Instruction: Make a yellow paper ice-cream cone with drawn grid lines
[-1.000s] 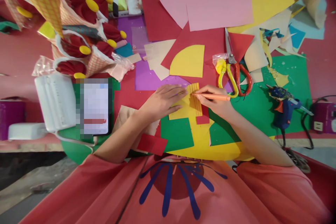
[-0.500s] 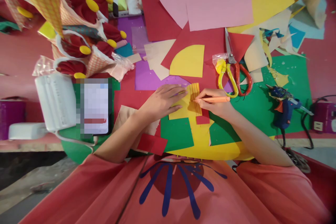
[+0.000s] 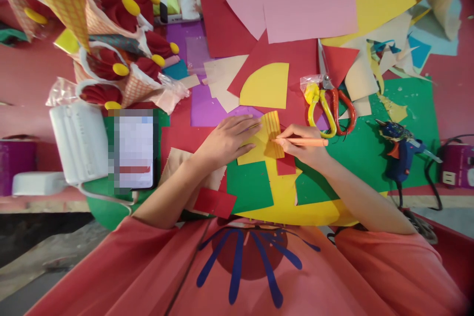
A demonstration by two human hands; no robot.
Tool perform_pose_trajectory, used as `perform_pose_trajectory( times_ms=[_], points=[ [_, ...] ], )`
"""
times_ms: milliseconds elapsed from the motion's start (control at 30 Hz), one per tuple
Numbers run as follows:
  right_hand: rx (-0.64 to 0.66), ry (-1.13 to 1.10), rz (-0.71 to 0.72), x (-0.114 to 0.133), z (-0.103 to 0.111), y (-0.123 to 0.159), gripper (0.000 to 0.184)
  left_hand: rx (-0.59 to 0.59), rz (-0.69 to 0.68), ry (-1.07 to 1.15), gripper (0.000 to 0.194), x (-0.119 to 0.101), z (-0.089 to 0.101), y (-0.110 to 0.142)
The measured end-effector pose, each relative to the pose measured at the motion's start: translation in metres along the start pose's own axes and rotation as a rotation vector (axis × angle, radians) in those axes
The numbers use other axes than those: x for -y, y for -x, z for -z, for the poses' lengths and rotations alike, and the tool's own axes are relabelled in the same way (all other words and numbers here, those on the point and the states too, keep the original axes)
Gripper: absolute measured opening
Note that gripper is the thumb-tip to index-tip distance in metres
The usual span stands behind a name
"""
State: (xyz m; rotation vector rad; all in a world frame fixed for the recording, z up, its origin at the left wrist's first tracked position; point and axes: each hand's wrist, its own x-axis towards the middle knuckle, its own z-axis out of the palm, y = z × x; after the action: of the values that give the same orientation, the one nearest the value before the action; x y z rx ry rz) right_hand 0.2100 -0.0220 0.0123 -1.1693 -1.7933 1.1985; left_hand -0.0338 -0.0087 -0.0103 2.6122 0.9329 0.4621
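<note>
My left hand (image 3: 234, 139) lies flat with its fingers stretched over a yellow piece of paper or foam sheet (image 3: 255, 150), pressing its left part. Several orange stripes (image 3: 272, 123) run down the right part of that piece. In a pinch, my right hand (image 3: 301, 150) holds an orange marker (image 3: 311, 142) sideways, its tip at the striped area. Small red scraps (image 3: 286, 165) show under the piece's lower right corner. Just beyond my hands, a yellow quarter-circle (image 3: 266, 86) rests on red sheets.
Scissors (image 3: 328, 89) with yellow and red handles lie beyond my right hand. A blue glue gun (image 3: 400, 150) rests on the green sheet at right. To the left are a phone (image 3: 136, 150), a white device (image 3: 78, 143) and several fabric cones (image 3: 135, 81). Pink sheets (image 3: 311, 0) lie at the back.
The striped yellow piece has shifted slightly away from me and turned a little to the left. My left hand moved slightly left with it; the marker has moved slightly right.
</note>
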Motion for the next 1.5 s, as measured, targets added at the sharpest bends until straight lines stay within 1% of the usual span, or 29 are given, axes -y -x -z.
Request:
perform_pose_trajectory(
  times_ms=[100,233,367,500,733,967,1200,1367,1500],
  points=[
    [0.025,0.027,-0.018,-0.0007,-0.0006,-0.0008,0.015,0.027,0.027,0.012,0.042,-0.0005,0.0007,-0.0006],
    [0.036,0.055,-0.007,-0.0006,-0.0004,-0.0015,0.018,0.052,0.044,0.008,0.042,-0.0006,0.0011,-0.0009],
    [0.070,0.052,-0.043,0.0009,-0.0004,-0.0011,0.020,0.035,0.041,0.017,0.040,-0.0002,0.0006,-0.0006],
    [0.104,0.032,-0.091,0.0022,0.0003,-0.0007,0.016,0.001,0.010,0.018,0.040,-0.0002,0.0003,-0.0005],
    [0.146,0.049,-0.046,-0.0003,0.0014,-0.0012,0.015,0.030,0.034,0.041,0.041,0.0002,0.0003,-0.0005],
    [0.199,0.057,-0.046,-0.0008,0.0018,-0.0011,0.016,-0.012,-0.016,-0.012,0.042,0.0008,-0.0003,-0.0002],
    [0.241,0.060,-0.038,0.0024,0.0028,-0.0025,0.015,0.048,0.042,0.035,0.042,0.0006,0.0004,-0.0003],
    [0.264,0.040,-0.045,0.0011,0.0024,-0.0015,0.016,0.008,0.003,0.006,0.042,0.0001,0.0006,-0.0006],
    [0.266,0.066,-0.034,0.0011,0.0020,-0.0015,0.016,-0.004,-0.004,-0.002,0.041,0.0003,0.0000,-0.0003]
  ],
)
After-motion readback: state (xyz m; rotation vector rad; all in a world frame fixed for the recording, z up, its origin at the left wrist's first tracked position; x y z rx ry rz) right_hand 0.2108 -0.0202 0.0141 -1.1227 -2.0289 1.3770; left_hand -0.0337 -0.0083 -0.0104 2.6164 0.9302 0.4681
